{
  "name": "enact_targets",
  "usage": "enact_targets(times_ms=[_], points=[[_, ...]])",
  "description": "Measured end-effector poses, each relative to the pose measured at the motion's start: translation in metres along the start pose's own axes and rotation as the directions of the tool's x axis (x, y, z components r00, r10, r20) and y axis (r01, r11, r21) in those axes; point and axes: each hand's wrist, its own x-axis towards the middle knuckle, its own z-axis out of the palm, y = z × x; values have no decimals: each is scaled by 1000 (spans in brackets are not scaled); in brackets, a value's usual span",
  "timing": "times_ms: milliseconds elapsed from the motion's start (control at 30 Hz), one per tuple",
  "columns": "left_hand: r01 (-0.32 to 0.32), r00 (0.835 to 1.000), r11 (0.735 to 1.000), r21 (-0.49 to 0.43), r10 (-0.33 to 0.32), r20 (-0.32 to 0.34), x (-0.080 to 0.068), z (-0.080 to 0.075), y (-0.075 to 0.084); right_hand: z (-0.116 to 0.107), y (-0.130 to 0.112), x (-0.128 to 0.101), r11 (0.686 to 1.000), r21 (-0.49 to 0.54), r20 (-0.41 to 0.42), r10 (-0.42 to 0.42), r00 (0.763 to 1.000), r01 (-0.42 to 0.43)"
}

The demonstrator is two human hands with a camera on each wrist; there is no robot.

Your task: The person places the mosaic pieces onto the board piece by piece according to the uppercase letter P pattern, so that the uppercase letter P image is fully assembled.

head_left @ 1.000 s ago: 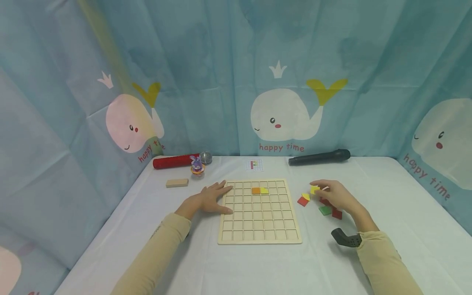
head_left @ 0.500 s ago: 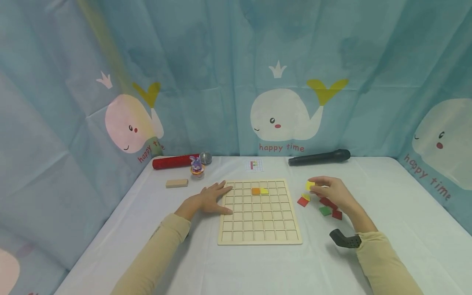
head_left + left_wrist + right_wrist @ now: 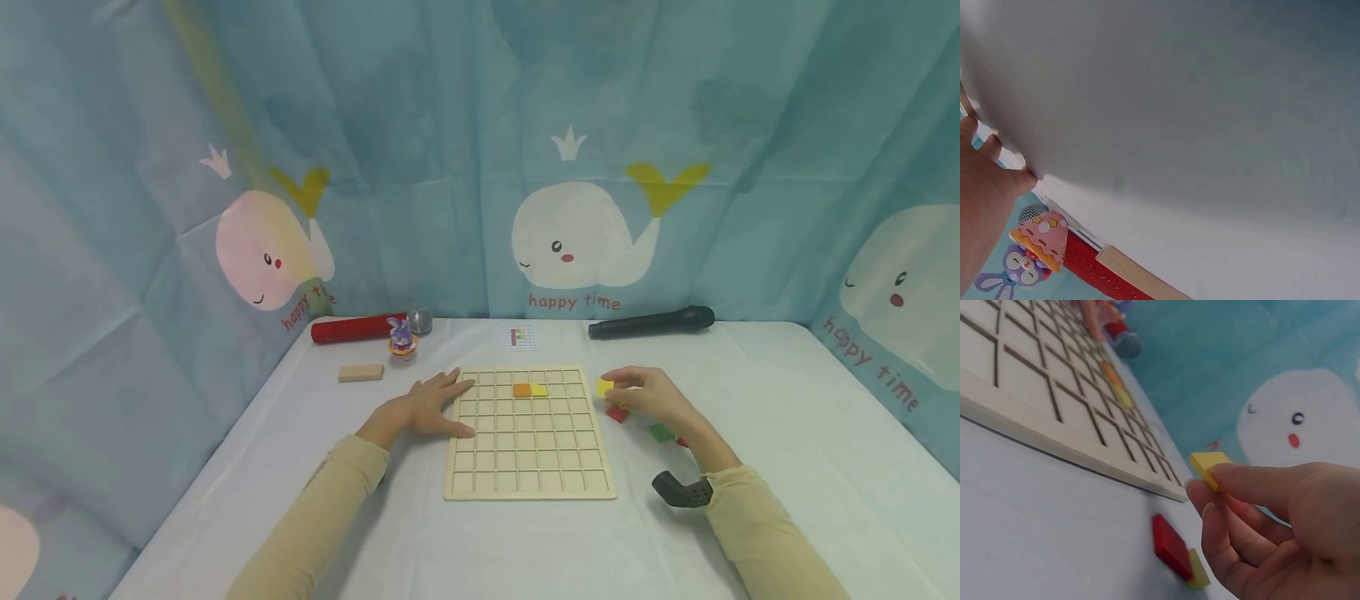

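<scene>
Teal backdrop cloth [image 3: 420, 125] printed with white whales and the red words "happy time". The right hand [image 3: 651, 396] pinches a small yellow square tile [image 3: 605, 387] between thumb and fingertips, just off the right edge of the pale wooden grid board [image 3: 528, 467]; since the earlier frame it has moved left toward the board. The tile is flat, plain and held clear of the white worktop [image 3: 787, 433]. The left hand [image 3: 423, 406] rests flat, fingers spread, on the board's left edge.

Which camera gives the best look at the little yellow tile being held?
The right wrist view: the yellow tile fills the frame, pinched by the right hand. The head view shows it tiny; the left wrist view misses it.
</scene>
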Motion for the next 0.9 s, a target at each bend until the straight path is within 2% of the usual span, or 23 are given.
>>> enact_targets(times_ms=[133, 333, 533, 900], points=[[-7, 1000, 1000, 13, 7, -1, 1, -1, 0, 11, -3, 7, 1000, 10, 38, -6, 999, 6], [9, 1000, 1000, 12, -9, 5, 1, -1, 1, 20, -11, 12, 999, 13, 64, 29, 998, -30], [-20, 1000, 1000, 7, 20, -8, 0, -2, 1, 29, -17, 17, 999, 3, 97, 41, 994, -41], [1, 1000, 1000, 1, -1, 4, -1, -2, 3, 44, -27, 19, 999, -30, 105, 43, 994, -40]])
